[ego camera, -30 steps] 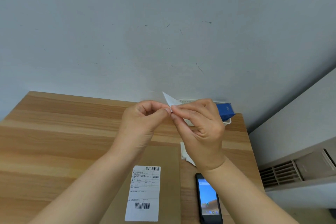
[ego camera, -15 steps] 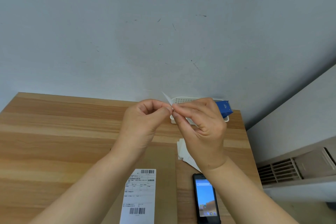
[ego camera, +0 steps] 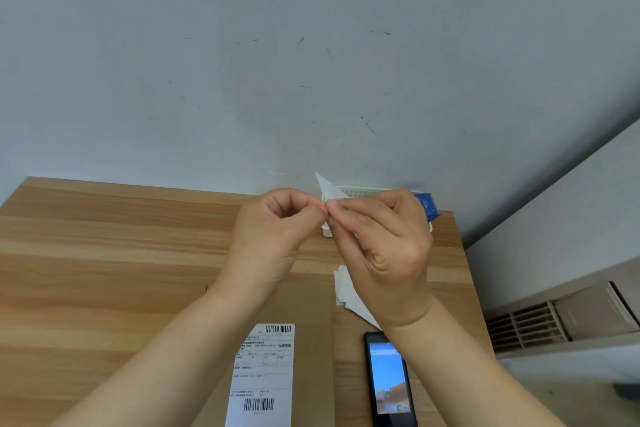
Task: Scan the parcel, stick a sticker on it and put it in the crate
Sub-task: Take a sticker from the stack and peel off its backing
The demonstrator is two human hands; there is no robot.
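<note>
**Both hands pinch a sticker above the parcel**

Head view: the left hand point(ego camera: 273, 236) and right hand point(ego camera: 384, 243) meet fingertip to fingertip above the wooden table point(ego camera: 104, 253), just below the middle of the picture. Each is curled nearly closed, thumb against forefinger, and both nip the same small white sticker point(ego camera: 327, 185), whose pointed corner juts up toward 12 o'clock from between them. The flat brown parcel point(ego camera: 311, 308) lies on the table beneath the wrists, at 6 o'clock, with a white barcode label point(ego camera: 265, 374) on its top. Just beside its right edge sits a dark phone point(ego camera: 389, 380), screen lit. White sheets point(ego camera: 346, 291) lie at 5 o'clock under the right wrist. Behind the right hand, a white basket point(ego camera: 367, 191) stands by the wall, with a blue object point(ego camera: 427, 206) at its right end.
</note>
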